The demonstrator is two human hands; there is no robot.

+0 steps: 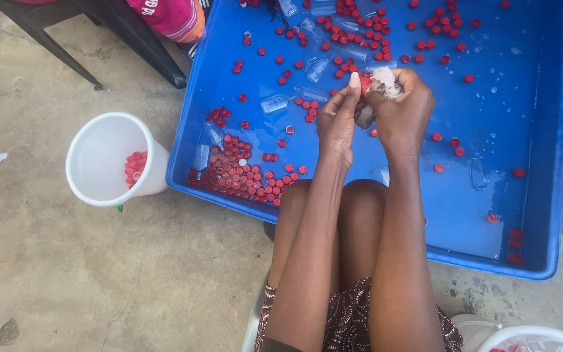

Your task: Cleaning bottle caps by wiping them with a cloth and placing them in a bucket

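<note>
Both hands meet over the middle of a blue tub [529, 130] of shallow water. The left hand [337, 120] pinches a red cap [365, 85] between thumb and fingers. The right hand [404, 107] is closed around a pale sponge [383, 81], pressed against the cap. Loose caps [242, 173] and clear bottles [275, 103] float to the left and far side. A white bucket [109, 156] with some caps sits left of the tub.
</note>
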